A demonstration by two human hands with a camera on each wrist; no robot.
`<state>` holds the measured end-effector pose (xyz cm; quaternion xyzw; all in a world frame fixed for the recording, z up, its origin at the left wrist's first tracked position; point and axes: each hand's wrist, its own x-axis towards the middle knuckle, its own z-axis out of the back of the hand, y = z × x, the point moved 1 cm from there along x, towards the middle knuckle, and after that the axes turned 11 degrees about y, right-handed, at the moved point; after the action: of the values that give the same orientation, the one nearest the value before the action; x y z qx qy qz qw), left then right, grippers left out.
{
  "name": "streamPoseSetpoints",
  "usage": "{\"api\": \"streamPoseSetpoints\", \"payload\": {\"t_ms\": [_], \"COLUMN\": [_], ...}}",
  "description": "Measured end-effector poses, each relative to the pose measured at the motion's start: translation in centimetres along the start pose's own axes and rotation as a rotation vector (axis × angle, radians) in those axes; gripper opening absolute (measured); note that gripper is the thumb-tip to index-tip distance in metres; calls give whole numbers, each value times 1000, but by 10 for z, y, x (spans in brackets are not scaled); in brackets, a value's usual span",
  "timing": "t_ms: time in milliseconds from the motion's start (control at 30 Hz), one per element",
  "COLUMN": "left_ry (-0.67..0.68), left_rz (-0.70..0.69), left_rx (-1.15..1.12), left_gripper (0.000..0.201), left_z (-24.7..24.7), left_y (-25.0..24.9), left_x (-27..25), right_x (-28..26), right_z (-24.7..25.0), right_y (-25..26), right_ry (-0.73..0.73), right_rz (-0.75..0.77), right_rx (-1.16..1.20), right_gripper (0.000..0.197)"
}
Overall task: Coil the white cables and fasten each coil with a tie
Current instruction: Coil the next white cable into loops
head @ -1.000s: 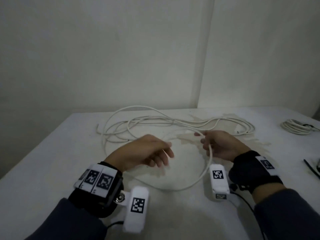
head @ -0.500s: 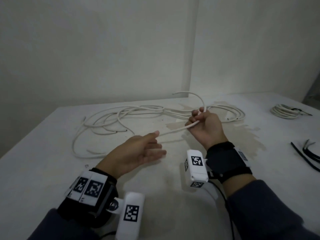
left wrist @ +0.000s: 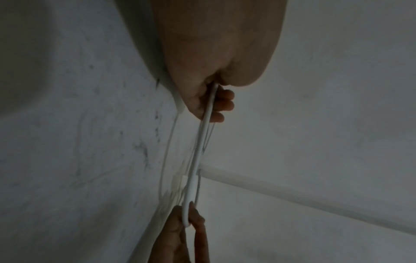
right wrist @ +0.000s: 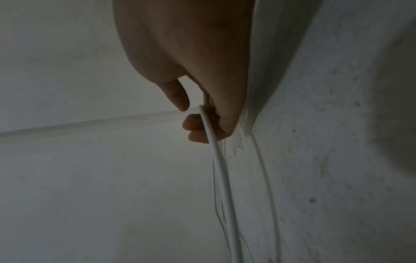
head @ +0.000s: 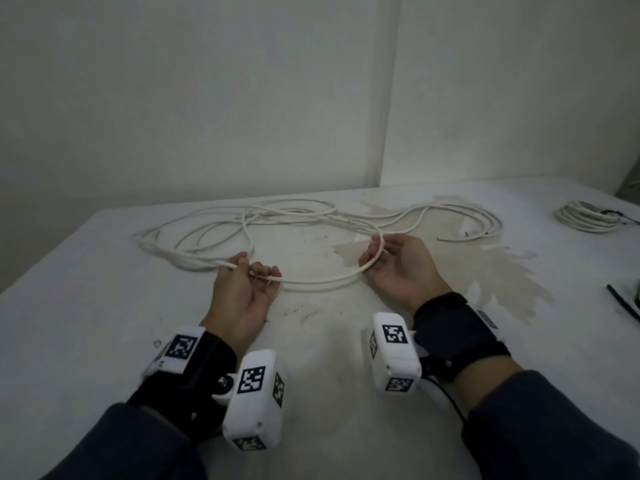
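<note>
- From the head view, the left hand (head: 242, 289) lies palm up on the tabletop (head: 86, 306), its fingers curled round the free end of the white cable (head: 322, 282). The right hand (head: 398, 268), also palm up, has its fingers curled round the same strand further along. Between them the cable sags in a shallow arc on the tabletop.
- The rest of it sprawls in loose, crossing loops toward the wall. A finished coil (head: 587, 220) sits far right, and dark ties (head: 623, 303) lie at the right edge.
- I judge this the first loop of a new coil. It should go well if the left hand stays as the anchor while the right feeds equal lengths into it, letting the strand roll between the fingers so twist does not build up.
- From the left wrist view, the left hand (left wrist: 209, 99) grips the cable (left wrist: 202, 142) in its curled fingers, and the right hand (left wrist: 180, 231) pinches the far bend.
- From the right wrist view, the right hand (right wrist: 202, 115) holds the cable (right wrist: 220, 169) in a loose curl with the thumb apart, which suits sliding. The crossing loops behind may snag, so I would draw slowly.
</note>
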<state>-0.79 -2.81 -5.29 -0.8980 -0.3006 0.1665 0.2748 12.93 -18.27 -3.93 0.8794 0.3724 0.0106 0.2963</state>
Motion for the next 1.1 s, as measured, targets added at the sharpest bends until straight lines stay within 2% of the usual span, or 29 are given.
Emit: {"api": "streamPoseSetpoints", "payload": {"t_ms": [67, 133, 233, 300, 367, 467, 533, 600, 667, 700, 767, 867, 967, 1033, 1100], "left_ry": [10, 31, 62, 93, 104, 100, 151, 264, 370, 391, 358, 230, 200, 199, 211], "left_rz": [-9, -1, 48, 72, 39, -21, 36, 160, 275, 300, 282, 113, 28, 44, 53], "left_rx": [39, 67, 140, 157, 153, 139, 213, 364, 479, 493, 452, 392, 259, 207, 283], "left_gripper": [20, 21, 23, 24, 24, 26, 34, 45, 68, 71, 47, 18, 15, 17, 18], "left_z": [1, 1, -1, -3, -3, -3, -4, -6, -5, -4, -3, 0, -4, -9, -10], "left_y": [-1, 0, 2, 2, -2, -12, -14, -12, -7, -6, -6, -8, -7, -4, 0], "left_x": [2, 3, 3, 2, 4, 5, -2, -11, -17, -17, -13, -4, 1, 0, 0], "right_x": [7, 9, 7, 6, 6, 7, 8, 10, 11, 11, 9, 8, 6, 1, -5], "right_z": [2, 3, 6, 7, 5, 2, 3, 9, 13, 13, 10, 3, -5, -11, -17], "right_y": [1, -1, -1, -2, -5, -11, -12, -9, -7, -7, -8, -11, -13, -15, -17], "right_ry": [-17, -20, 28, 50, 63, 77, 69, 23, -38, -54, -62, -14, 75, 132, 177], "right_rz": [33, 36, 19, 16, 19, 4, 7, 38, 67, 71, 45, 14, 38, 40, 34], "right_rx": [-11, -128, -229, -257, -273, -305, -299, -230, -119, -78, -55, -41, -133, -321, -533], "right_gripper": [19, 18, 15, 21, 25, 17, 13, 12, 12, 14, 17, 14, 6, 13, 16]}}
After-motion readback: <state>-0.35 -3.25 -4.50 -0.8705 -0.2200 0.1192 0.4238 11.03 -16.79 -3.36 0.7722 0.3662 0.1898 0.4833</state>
